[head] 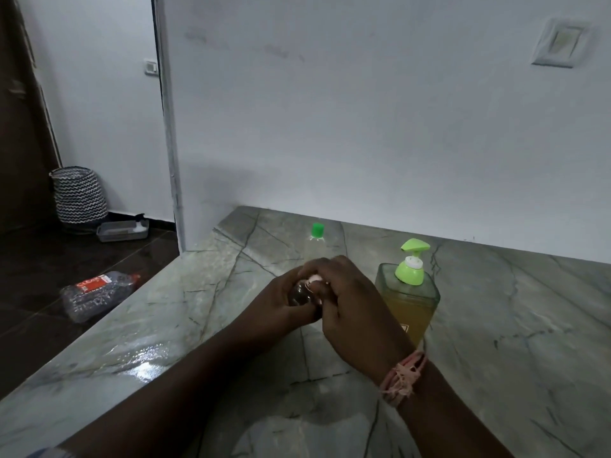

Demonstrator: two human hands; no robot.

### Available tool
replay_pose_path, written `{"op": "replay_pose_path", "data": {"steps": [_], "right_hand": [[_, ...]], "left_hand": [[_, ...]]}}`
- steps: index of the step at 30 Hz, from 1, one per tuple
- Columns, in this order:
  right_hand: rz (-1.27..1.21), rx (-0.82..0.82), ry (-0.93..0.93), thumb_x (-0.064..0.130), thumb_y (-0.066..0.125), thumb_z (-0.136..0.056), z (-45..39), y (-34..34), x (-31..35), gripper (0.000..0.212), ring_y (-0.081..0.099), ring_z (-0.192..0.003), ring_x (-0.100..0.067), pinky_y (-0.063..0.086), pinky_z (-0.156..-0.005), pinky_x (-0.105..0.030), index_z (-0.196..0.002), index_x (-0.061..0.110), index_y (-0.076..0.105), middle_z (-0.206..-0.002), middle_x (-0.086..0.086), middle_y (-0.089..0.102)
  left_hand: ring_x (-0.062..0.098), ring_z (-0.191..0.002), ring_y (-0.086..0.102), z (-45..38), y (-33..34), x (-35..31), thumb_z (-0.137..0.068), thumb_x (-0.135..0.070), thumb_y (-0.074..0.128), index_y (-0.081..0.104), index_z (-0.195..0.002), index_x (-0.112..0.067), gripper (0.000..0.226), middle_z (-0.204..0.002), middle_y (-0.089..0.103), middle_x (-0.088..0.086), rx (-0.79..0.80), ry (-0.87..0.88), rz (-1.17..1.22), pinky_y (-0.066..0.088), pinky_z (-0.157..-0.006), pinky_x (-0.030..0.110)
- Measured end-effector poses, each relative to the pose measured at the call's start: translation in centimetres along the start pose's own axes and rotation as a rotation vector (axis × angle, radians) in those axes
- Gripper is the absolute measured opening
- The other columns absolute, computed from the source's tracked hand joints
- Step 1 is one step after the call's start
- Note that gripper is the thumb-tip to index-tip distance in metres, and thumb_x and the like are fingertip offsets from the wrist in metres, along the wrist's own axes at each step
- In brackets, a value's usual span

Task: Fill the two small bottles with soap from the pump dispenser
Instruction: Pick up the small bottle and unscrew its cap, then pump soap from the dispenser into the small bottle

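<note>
We are looking down at a grey-green veined marble counter (496,325) that is running along a pale blue-white wall (363,110). Our left hand (281,305) is curling around a small clear plastic bottle (299,294), gripping it just above the counter, and our right hand (350,302) is closing over the top of that same bottle, its fingers pinching at what seems to be a pale cap (315,279); the cap is mostly hidden, so we cannot tell whether it is on or off. A frayed pink thread bracelet (403,378) is sitting on our right wrist.

Just to the right of our hands, a square clear pump dispenser (408,299) holding yellow-amber soap is standing upright on the counter, its light green pump head (413,256) pointing roughly toward the wall. Farther back, near the wall, a second small clear bottle with a green screw cap (317,232) is standing upright, well apart from the dispenser.

Off the counter to the left, a crushed clear plastic water bottle with a red label (96,294) is lying on the dark tiled floor (33,266). Beyond it, a black-and-white zigzag-patterned basket (79,196) is standing against the wall, with a shallow grey tray (122,231) beside it.
</note>
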State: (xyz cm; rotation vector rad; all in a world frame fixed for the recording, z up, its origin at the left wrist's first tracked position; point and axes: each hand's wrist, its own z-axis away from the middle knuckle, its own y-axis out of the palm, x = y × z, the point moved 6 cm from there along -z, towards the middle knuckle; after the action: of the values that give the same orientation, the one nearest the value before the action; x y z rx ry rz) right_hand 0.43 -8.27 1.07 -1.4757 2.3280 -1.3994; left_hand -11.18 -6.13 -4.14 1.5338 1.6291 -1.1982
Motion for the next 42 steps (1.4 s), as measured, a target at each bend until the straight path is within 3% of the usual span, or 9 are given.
{"op": "replay_pose_path", "data": {"steps": [3,6,8,13,18,24,29,38,42], "right_hand": [[-0.118,0.01,-0.054,-0.007,0.054,-0.084,0.4,0.0,0.4,0.051,0.052,-0.104,-0.004,0.05,-0.086,-0.023,-0.121,0.028,0.054,-0.114,0.01,0.052],[-0.1,-0.098,0.06,0.026,0.063,-0.091,0.4,-0.5,-0.3,0.046,0.052,-0.09,0.002,0.044,-0.074,-0.01,-0.134,0.031,0.046,-0.113,0.013,0.05],[-0.002,-0.154,0.115,0.038,0.063,-0.091,0.3,-0.8,-0.8,0.032,0.055,-0.08,0.002,0.048,-0.068,-0.015,-0.121,0.029,0.057,-0.101,0.01,0.058],[-0.052,-0.1,0.042,0.004,0.058,-0.092,0.5,-0.5,-0.4,0.028,0.054,-0.086,0.002,0.044,-0.07,-0.005,-0.109,0.026,0.059,-0.103,0.006,0.053],[-0.194,-0.261,0.082,0.003,0.055,-0.093,0.7,-1.3,-0.9,0.029,0.054,-0.09,0.002,0.044,-0.07,-0.008,-0.114,0.023,0.053,-0.109,0.005,0.053],[-0.183,0.038,0.37,0.021,0.055,-0.095,1.6,3.8,-3.0,0.024,0.058,-0.078,-0.003,0.048,-0.063,-0.015,-0.117,0.029,0.059,-0.111,0.005,0.057],[-0.109,0.02,0.485,0.018,0.068,-0.089,1.5,5.3,-4.4,0.017,0.06,-0.084,-0.006,0.047,-0.067,-0.013,-0.102,0.024,0.058,-0.096,0.007,0.064],[0.027,-0.041,0.355,0.019,0.067,-0.089,1.1,3.8,-2.5,0.026,0.064,-0.097,-0.014,0.055,-0.078,-0.027,-0.109,0.026,0.052,-0.109,0.002,0.066],[0.045,-0.297,0.143,0.024,0.064,-0.092,-0.2,-3.5,1.7,0.005,0.061,-0.071,-0.001,0.055,-0.063,-0.022,-0.087,0.025,0.061,-0.081,0.01,0.066]], "left_hand": [[0.038,-0.098,0.067,0.0,-0.6,0.1,-0.073,-0.019,0.074,0.067,-0.111,-0.019,0.038,-0.102,0.071,0.013,-0.024,-0.007,-0.032,0.053,-0.088,0.062],[0.04,-0.091,0.064,0.1,-0.8,0.2,-0.075,-0.026,0.074,0.068,-0.1,-0.022,0.026,-0.094,0.069,0.011,-0.045,-0.01,-0.118,0.053,-0.081,0.064],[0.036,-0.087,0.064,0.3,-0.8,0.2,-0.077,-0.025,0.074,0.068,-0.097,-0.025,0.021,-0.09,0.069,0.006,-0.051,-0.005,-0.17,0.053,-0.077,0.061],[0.04,-0.09,0.067,0.2,-0.9,1.0,-0.075,-0.029,0.075,0.071,-0.099,-0.019,0.026,-0.093,0.072,0.013,-0.015,-0.071,-0.141,0.052,-0.085,0.065],[0.027,-0.093,0.069,-0.1,-1.7,1.1,-0.08,-0.02,0.074,0.071,-0.099,-0.019,0.019,-0.095,0.073,0.009,-0.108,-0.113,-0.036,0.054,-0.083,0.04],[0.003,-0.08,0.068,-0.1,-3.9,1.1,-0.085,-0.016,0.075,0.07,-0.104,-0.021,0.02,-0.094,0.073,0.0,-0.352,-0.097,-0.013,0.052,-0.069,0.016],[0.004,-0.077,0.065,0.1,-4.3,1.3,-0.083,-0.02,0.078,0.072,-0.105,-0.024,0.023,-0.095,0.074,0.002,-0.417,-0.097,0.012,0.05,-0.068,0.02],[0.018,-0.091,0.069,0.3,-3.6,1.1,-0.084,-0.026,0.078,0.071,-0.109,-0.029,0.026,-0.099,0.074,0.0,-0.361,-0.072,0.009,0.054,-0.077,0.03],[0.014,-0.087,0.071,0.3,-3.0,0.7,-0.085,-0.037,0.074,0.07,-0.112,-0.032,0.028,-0.096,0.075,0.002,-0.333,-0.046,-0.018,0.055,-0.076,0.03]]}}
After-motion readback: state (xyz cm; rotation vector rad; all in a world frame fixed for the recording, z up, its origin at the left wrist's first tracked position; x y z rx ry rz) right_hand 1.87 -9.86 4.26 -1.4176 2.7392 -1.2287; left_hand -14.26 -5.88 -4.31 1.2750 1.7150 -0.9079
